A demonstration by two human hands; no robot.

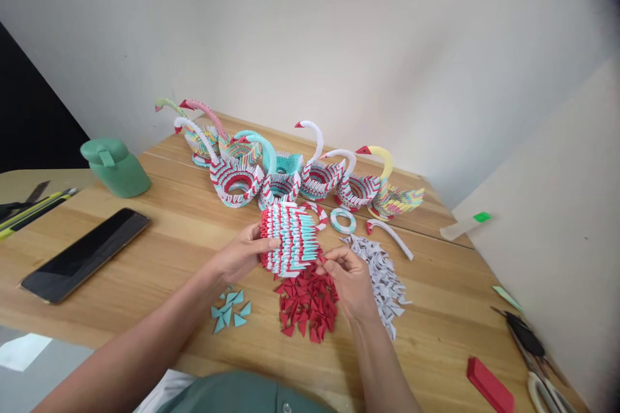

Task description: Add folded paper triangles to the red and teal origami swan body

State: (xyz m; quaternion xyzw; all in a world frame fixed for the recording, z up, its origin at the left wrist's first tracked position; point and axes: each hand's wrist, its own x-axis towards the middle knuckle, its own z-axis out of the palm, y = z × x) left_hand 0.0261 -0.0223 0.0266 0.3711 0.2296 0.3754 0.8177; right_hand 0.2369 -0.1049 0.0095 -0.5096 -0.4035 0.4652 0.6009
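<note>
Paper cylinder, made of interlocked folded pieces in red, white and teal bands, is sitting in the left hand above the wooden table, around mid-width, lying on its side. Its red end is facing left, its spiky teal end is facing right. Left hand is gripping the red end, thumb lying on the outer wall, other fingers mostly hidden behind or inside, can't tell which. Right hand is pinching a small red piece between thumb and index at the lower corner of the spiky end; can't tell if it's seated. Red pile is lying below the cylinder, partly under it in view. White pile is spreading just right of that, partly behind the right hand. Few teal pieces are lying left of the red pile, toward the near edge. Red-white ring, teal-white ring and a loose white neck with red tip are lying beyond the cylinder. Paper swans are standing in a cluster toward the back edge. Phone and green bottle are occupying the left side; red block and scissors are lying by the near right corner.
</note>
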